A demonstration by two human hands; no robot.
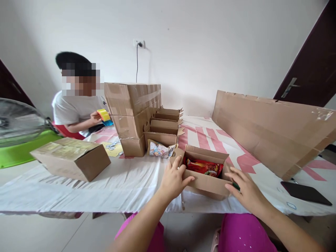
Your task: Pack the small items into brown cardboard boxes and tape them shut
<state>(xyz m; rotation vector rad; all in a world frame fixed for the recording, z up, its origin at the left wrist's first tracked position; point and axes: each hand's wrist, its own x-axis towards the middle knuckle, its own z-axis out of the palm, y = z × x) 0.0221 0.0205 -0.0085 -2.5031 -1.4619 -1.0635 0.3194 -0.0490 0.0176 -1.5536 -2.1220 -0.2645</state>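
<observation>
An open cardboard box (207, 185) stands near the table's front edge, with red printed food packets (203, 167) inside. My left hand (173, 176) is at its left end, fingers bent over the left flap and thumb by the front wall. At the right end, my right hand (244, 189) has its fingers spread and touches the side flap and front corner. Something dark green, too covered to name, shows beneath the right fingers. A white printed packet (161, 149) lies just behind the box on the left, against another open box (164, 138).
Taped boxes (132, 120) are stacked at the back, with open boxes (168, 117) in a row beside them. A taped box (73, 157) sits left, a large carton (270, 129) right, near a black tablet-like slab (306, 192). Across the table, a person (78, 108) holds yellow tape (104, 115); a fan (23, 122) stands left.
</observation>
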